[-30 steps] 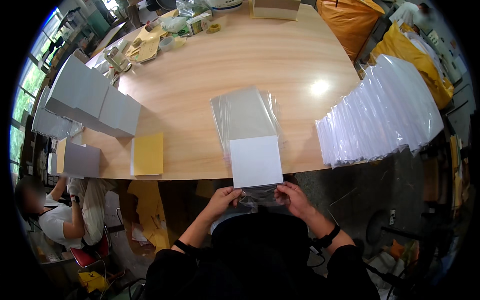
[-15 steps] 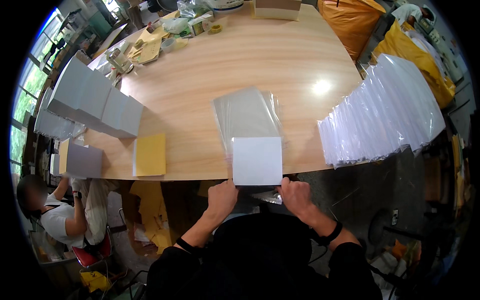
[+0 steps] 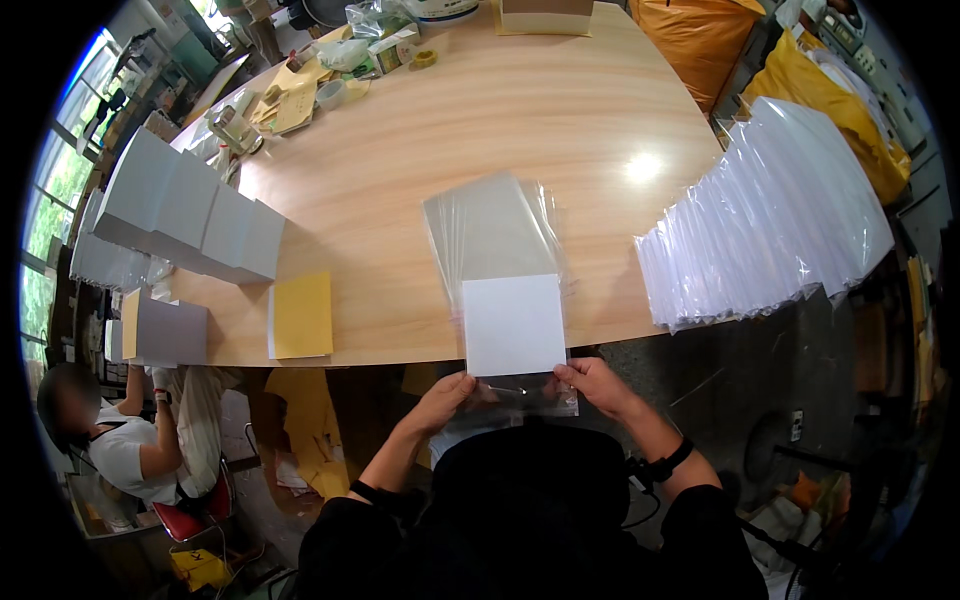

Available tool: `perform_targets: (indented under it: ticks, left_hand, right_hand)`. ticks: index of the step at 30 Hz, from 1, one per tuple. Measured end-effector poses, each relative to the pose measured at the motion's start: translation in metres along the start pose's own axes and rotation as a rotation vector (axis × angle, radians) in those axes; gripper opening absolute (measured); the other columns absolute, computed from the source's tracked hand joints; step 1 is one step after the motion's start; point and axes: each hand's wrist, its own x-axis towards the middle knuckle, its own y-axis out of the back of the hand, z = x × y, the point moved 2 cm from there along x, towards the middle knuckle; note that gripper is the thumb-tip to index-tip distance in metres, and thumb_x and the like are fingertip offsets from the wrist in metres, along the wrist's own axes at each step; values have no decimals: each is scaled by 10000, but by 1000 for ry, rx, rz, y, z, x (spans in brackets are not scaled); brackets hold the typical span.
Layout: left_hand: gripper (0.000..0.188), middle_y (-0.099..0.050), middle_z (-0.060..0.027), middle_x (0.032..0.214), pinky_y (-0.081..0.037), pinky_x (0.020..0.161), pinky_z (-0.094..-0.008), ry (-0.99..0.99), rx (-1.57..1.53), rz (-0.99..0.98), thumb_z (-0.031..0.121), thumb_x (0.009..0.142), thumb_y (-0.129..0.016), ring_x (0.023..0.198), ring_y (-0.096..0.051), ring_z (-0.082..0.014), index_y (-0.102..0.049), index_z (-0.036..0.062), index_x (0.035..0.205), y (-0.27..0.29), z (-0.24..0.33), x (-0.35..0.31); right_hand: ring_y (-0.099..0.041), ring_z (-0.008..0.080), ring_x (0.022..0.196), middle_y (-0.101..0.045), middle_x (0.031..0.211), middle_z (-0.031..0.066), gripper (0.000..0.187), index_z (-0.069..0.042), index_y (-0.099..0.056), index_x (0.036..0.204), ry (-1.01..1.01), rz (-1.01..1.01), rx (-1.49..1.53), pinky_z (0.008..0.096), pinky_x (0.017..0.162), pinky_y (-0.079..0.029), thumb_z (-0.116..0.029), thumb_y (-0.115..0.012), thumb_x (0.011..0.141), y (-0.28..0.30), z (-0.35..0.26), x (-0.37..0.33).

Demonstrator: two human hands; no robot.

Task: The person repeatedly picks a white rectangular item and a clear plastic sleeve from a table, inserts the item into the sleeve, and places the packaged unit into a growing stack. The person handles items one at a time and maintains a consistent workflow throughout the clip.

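Observation:
A square white card or stack of paper (image 3: 514, 326) lies at the table's near edge, over the lower end of a fanned pile of clear plastic bags (image 3: 490, 225). A clear bag's loose end (image 3: 520, 392) sticks out from it toward me. At the near left corner, my left hand (image 3: 445, 400) pinches the bag's edge beside the card. My right hand (image 3: 595, 385) pinches the near right corner in the same way, thumb on top. Whether the card is inside the bag or only on it, I cannot tell.
At right stands a long row of white stacks in clear bags (image 3: 760, 220). Tall white paper stacks (image 3: 185, 205), a smaller stack (image 3: 165, 328) and a yellow-covered pad (image 3: 302, 315) are at left. Tape rolls (image 3: 425, 59) and bags lie far back. A seated person (image 3: 135, 440) works at left.
The clear bag's end now spreads out toward me below the card, where a crumpled shiny bit showed before. Both hands have shifted slightly, thumbs now on top. The seated person's arms moved a little.

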Motion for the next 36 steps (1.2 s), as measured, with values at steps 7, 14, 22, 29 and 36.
perform_targets:
  ticks: [7, 14, 22, 29, 36]
  left_hand:
    - [477, -665, -79, 902, -527, 826, -385, 34, -165, 307, 469, 1065, -424, 950, -647, -207, -626, 47, 968, 1, -3, 9]
    - [577, -589, -65, 846, -540, 861, -448, 228, -446, 332, 596, 1041, -298, 899, -619, -255, -532, 85, 911, -19, 25, 5]
    - [509, -438, -17, 723, -493, 739, -352, 63, -656, 237, 522, 1055, -329, 705, -490, -198, -472, 89, 829, -13, -12, 23]
    - [507, -531, -36, 736, -526, 767, -365, -1, -537, 309, 480, 1068, -369, 783, -570, -202, -543, 71, 826, -8, -15, 20]
    - [531, -654, -67, 775, -550, 746, -368, 128, -294, 493, 478, 1068, -404, 753, -656, -213, -635, 22, 925, -10, 23, 8]
  right_hand:
    - [-695, 163, 933, -705, 971, 62, 395, -7, -675, 1079, -25, 91, 200, 290, 784, -527, -381, -552, 1038, -18, -12, 1]
    - [-680, 165, 850, -714, 950, 80, 521, 9, -689, 1035, 11, 181, 88, 277, 734, -520, -441, -430, 1072, -14, -2, 6]
    - [-656, 146, 803, -726, 907, 96, 663, 38, -703, 976, 135, 90, 120, 285, 743, -522, -467, -290, 1095, -16, 4, 11]
    - [-619, 78, 775, -686, 836, 42, 502, 16, -662, 999, 283, 200, -85, 235, 711, -505, -407, -407, 1087, -9, 6, 13]
    - [-605, 75, 721, -685, 802, 25, 476, -10, -663, 896, 202, 130, 67, 234, 661, -477, -409, -470, 1069, -6, 6, 11]
